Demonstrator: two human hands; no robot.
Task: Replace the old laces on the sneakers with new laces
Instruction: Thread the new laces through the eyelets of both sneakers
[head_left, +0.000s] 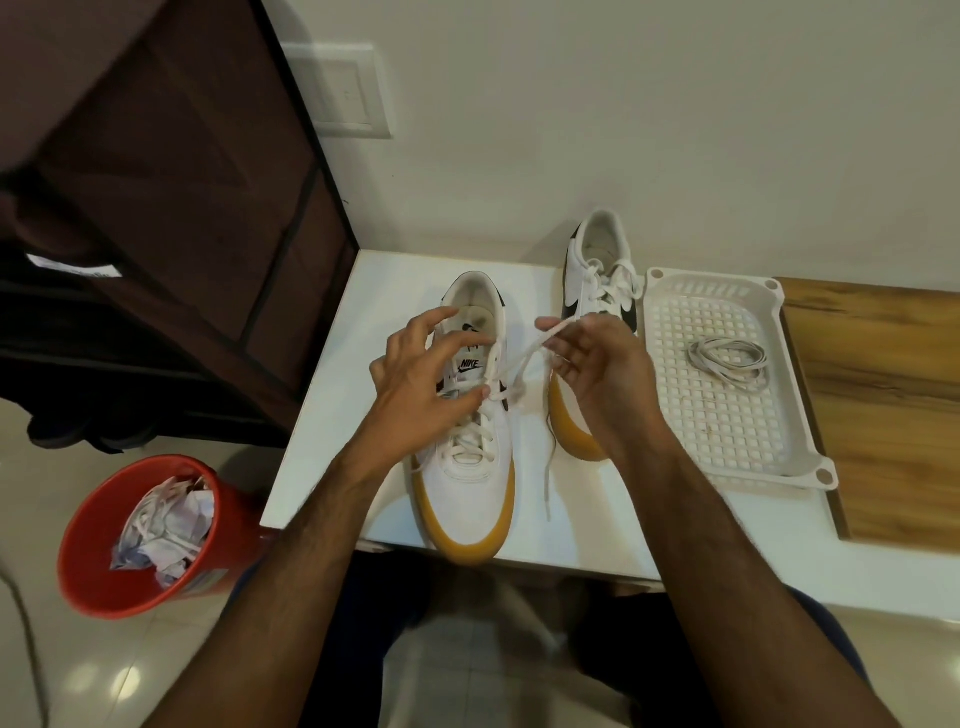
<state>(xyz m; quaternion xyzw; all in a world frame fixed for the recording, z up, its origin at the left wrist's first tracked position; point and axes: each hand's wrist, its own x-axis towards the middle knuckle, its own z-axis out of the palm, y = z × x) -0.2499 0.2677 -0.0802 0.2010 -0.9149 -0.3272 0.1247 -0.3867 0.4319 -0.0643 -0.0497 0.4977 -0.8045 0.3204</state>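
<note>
Two white sneakers with tan soles stand on the white table. The near sneaker points its toe toward me, and its white lace is laced partway up. My left hand rests over its eyelets, thumb and forefinger pinching the lace near the tongue. My right hand holds the lace's other strand, pulled up and to the right. A loose lace end hangs down between the shoes. The second sneaker stands behind my right hand, laced. A coiled lace lies in the white tray.
A red bucket of crumpled paper sits on the floor at the left. A dark brown fabric rack stands behind it. A wooden surface adjoins the table on the right, with a wall close behind.
</note>
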